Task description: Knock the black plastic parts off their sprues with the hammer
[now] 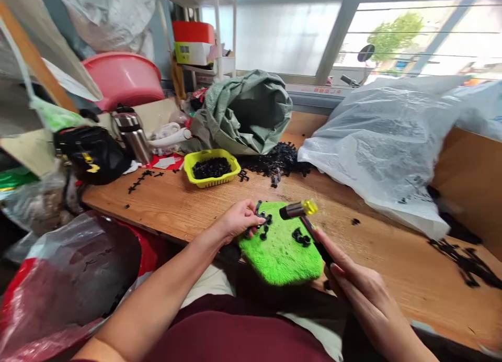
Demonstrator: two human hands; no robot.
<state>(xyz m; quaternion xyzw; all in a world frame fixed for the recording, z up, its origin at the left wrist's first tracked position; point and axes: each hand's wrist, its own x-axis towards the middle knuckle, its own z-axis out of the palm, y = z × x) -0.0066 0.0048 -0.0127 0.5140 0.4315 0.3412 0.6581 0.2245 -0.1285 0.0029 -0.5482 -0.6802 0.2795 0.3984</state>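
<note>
Right hand [363, 284] wrapped round the hammer [293, 211], left hand [238, 222] pinching, seemingly, a black plastic piece [269, 219] over the green pad [284, 262]; one misaimed swing could catch those fingertips!

Daylight floods through a window [286, 32] beyond the far edge of a wooden bench [392, 268]; a white shelf [217, 17] stands toward the bench's far left corner.

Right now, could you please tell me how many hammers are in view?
1: the hammer in the right hand, its head over the green pad; others could be hidden.
</note>
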